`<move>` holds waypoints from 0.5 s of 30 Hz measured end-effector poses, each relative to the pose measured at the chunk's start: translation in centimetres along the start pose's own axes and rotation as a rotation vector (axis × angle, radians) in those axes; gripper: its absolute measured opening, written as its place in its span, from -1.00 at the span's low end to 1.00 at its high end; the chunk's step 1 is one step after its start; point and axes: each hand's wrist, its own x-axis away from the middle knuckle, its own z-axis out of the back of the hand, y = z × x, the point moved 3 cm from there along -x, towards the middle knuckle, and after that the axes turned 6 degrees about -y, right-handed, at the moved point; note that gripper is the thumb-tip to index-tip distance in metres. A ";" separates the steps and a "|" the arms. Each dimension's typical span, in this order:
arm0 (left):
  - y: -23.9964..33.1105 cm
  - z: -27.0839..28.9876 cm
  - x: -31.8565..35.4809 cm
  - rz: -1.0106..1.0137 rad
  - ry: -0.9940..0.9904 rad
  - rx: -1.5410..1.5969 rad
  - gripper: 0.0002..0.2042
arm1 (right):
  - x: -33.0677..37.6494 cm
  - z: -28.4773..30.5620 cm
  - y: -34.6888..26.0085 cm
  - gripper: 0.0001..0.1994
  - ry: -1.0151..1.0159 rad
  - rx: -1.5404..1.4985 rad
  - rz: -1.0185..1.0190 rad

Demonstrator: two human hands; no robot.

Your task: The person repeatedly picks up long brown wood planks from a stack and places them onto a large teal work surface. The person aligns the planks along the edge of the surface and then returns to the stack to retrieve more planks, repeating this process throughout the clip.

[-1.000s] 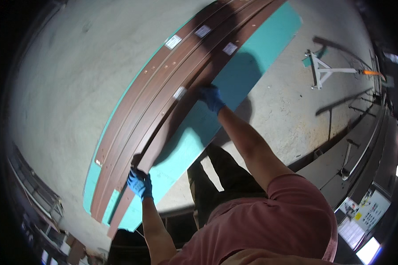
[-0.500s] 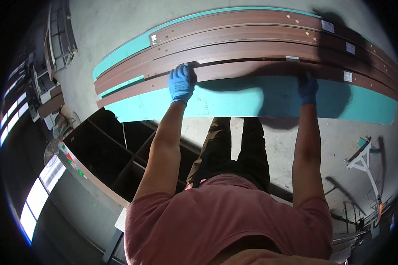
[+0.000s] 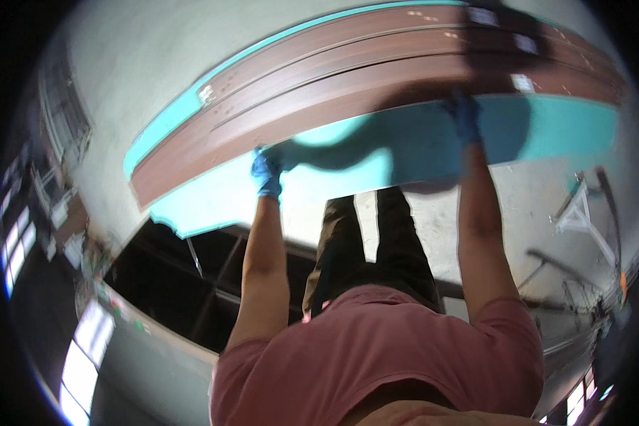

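Note:
Several long brown wood-grain boards (image 3: 319,99) lie side by side on a teal sheet (image 3: 341,174). My left hand (image 3: 266,174), in a blue glove, is at the near edge of the closest board, toward its left part. Motion smears its fingers. Farther right, my right hand (image 3: 465,121), also gloved in blue, reaches the same edge. Shadow and blur hide how its fingers lie. White labels (image 3: 522,83) and small light dots mark the boards' right part.
Below left stands a dark open cabinet-like frame (image 3: 192,277) with inner dividers. A white metal stand (image 3: 582,220) is on the grey floor (image 3: 156,46) at right. Bright windows (image 3: 85,351) show at far left. My shadow falls across the boards.
The nearest board now lies against its neighbour; the gap and teal strip at its left have closed. My left hand has moved nearer and left, onto the board's near edge. The whole view has shifted.

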 end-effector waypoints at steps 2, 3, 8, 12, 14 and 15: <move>-1.1 0.8 -0.2 0.107 -0.144 0.169 -0.59 | 1.5 -2.7 -1.4 -0.66 -0.093 0.075 -0.014; -1.8 1.7 -1.5 0.144 -0.238 0.169 -0.50 | 1.4 -2.9 -1.5 -0.71 -0.071 0.177 0.021; -2.2 2.1 -6.0 0.141 -0.316 0.269 -0.62 | -0.7 0.5 -1.3 -0.73 0.100 0.869 0.291; -2.7 3.1 -7.2 0.217 -0.177 0.297 -0.66 | 0.5 -2.0 -1.7 -0.75 0.216 0.499 0.151; -1.5 2.2 -7.5 0.222 -0.304 0.339 -0.67 | 0.8 -2.0 -1.8 -0.74 0.331 0.476 0.105; -1.4 2.1 -7.6 0.246 -0.267 0.340 -0.68 | 1.3 -1.9 -1.5 -0.71 0.383 0.468 0.078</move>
